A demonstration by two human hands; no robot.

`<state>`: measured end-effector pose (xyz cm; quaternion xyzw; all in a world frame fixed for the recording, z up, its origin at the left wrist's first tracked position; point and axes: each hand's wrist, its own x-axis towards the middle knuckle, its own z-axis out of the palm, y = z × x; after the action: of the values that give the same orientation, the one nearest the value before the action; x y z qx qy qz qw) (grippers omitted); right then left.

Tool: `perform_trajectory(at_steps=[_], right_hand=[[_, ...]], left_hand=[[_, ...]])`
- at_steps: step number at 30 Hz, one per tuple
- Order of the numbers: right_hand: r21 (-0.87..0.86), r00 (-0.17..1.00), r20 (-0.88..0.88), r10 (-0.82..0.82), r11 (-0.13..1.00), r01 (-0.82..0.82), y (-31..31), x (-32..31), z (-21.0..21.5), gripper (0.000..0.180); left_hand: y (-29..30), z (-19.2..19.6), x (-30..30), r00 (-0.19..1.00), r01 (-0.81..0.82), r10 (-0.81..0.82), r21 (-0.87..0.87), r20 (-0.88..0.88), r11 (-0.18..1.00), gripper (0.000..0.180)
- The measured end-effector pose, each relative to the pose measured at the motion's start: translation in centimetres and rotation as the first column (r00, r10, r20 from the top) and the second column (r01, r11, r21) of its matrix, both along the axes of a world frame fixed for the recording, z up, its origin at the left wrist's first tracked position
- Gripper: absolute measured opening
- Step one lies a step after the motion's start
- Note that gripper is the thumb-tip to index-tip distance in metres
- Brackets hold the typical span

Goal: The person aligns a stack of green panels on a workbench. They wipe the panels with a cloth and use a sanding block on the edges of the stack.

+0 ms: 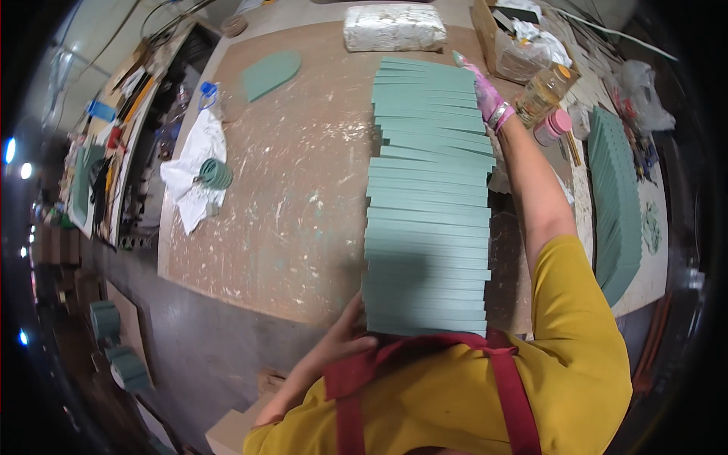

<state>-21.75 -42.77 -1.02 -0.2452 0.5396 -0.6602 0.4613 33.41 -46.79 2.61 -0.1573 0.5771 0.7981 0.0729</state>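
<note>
A long row of thin, flat green pieces (428,205) lies overlapped on the brown worktable, running from my body to the far side. My right hand (485,89), in a pink-stained glove, reaches along the row's far right edge with its fingers stretched forward. At the near left corner, my left hand (350,334) rests against the row, thumb apart from the fingers; part of its fingers is hidden. A single green piece with one rounded end (273,74) lies alone at the back left.
A white cloth (199,171) with a small green coil-like roll (216,174) lies at the table's left edge. A silvery wrapped block (394,28) stands at the back. To the right are a cardboard box (516,61), a bottle (544,91), a pink-lidded jar (553,127) and another green stack (613,205).
</note>
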Motion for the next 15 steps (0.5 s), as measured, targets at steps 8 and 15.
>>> perform_trajectory(at_steps=[8,15], right_hand=[[0.116,0.781,-0.479,0.400,0.911,-0.395,-3.6,-2.1,1.1,0.033],[0.082,0.879,-0.115,0.463,0.886,-0.456,-3.0,-1.5,0.2,0.042]], left_hand=[[6.9,-2.6,-0.3,0.913,-0.396,0.406,-0.158,0.037,0.905,0.074],[10.1,-2.2,-2.6,0.682,-0.697,0.731,0.286,-0.019,0.658,0.061]])
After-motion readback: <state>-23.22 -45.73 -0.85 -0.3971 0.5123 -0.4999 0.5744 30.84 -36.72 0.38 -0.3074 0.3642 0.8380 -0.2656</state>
